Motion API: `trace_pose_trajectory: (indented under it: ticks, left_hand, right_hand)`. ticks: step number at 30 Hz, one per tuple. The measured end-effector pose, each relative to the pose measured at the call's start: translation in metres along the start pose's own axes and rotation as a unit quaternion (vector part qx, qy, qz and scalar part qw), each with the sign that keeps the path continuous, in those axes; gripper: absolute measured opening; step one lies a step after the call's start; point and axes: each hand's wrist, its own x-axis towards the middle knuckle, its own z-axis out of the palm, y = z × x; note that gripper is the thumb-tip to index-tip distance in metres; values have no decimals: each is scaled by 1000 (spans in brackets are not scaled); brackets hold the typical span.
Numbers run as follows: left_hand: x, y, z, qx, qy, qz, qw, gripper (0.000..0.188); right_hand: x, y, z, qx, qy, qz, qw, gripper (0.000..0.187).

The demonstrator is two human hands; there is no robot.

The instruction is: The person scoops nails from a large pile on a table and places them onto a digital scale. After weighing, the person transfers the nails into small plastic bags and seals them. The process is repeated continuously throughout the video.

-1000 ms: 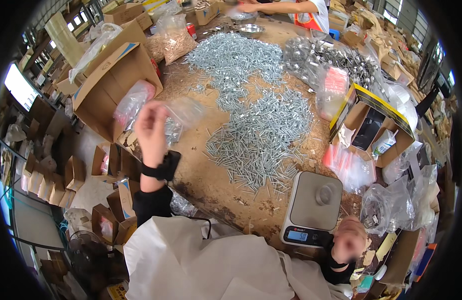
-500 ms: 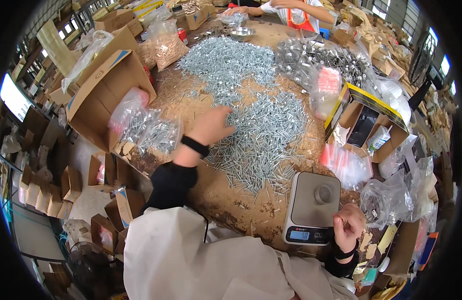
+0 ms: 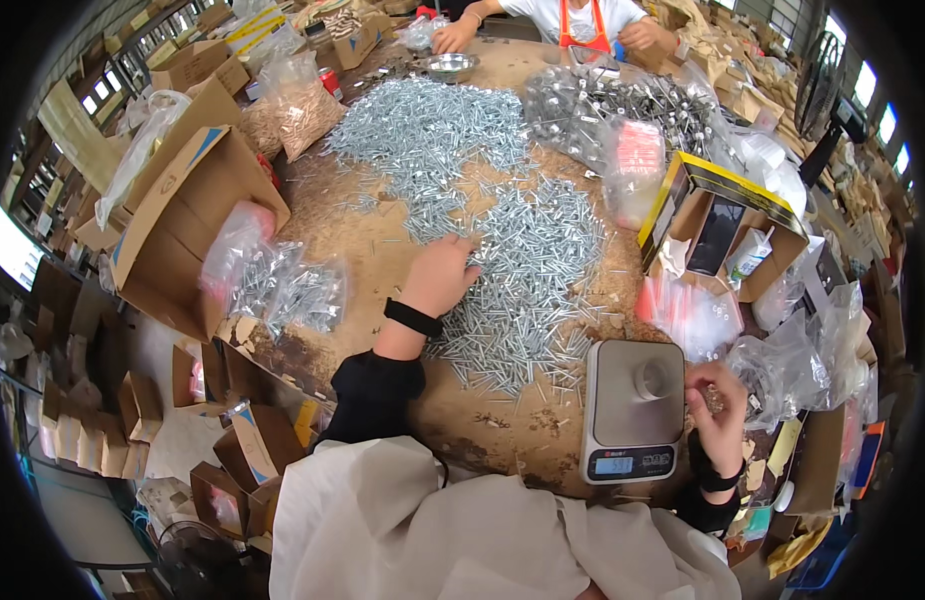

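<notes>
A wide heap of small silver screws (image 3: 530,250) spreads over the worn table. At its left edge my left hand (image 3: 440,278), with a black wristband, presses curled fingers among the screws; what the fingertips pinch is hidden. To the right of the heap lies a digital scale (image 3: 622,412) with a small clear round cup (image 3: 651,381) on its plate. Just beyond the scale's right edge my right hand (image 3: 720,412) is curled closed, palm partly up. Small brownish bits seem to show within its fingers, too small to name.
Bagged screws (image 3: 292,292) lie by an open cardboard box (image 3: 187,235) at left. A yellow-black box (image 3: 727,225), red-edged plastic bags (image 3: 690,318) and a bag of dark parts (image 3: 622,105) stand at right. Across the table a person (image 3: 585,25) works near a metal bowl (image 3: 451,67).
My left hand has moved slightly down and right against the heap. My right hand has shifted up beside the scale plate, its fingers curling. The head view has shifted a little.
</notes>
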Motion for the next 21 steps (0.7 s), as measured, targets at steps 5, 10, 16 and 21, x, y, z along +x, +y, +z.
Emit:
trace_pose_trajectory:
  ticks: [5, 10, 16, 21]
  left_hand:
    - [0, 14, 6, 55, 9, -41, 998, 26]
    - [6, 14, 14, 87, -1, -29, 996, 21]
    - [7, 3, 9, 33, 17, -19, 999, 22]
    - [3, 5, -2, 10, -14, -38, 999, 20]
  right_hand:
    - [-2, 5, -7, -77, -150, 29, 985, 83]
    - [-12, 9, 11, -161, -199, 36, 966, 90]
    - [4, -15, 40, -106, -123, 24, 986, 86]
    - [21, -18, 42, -174, -159, -43, 971, 73]
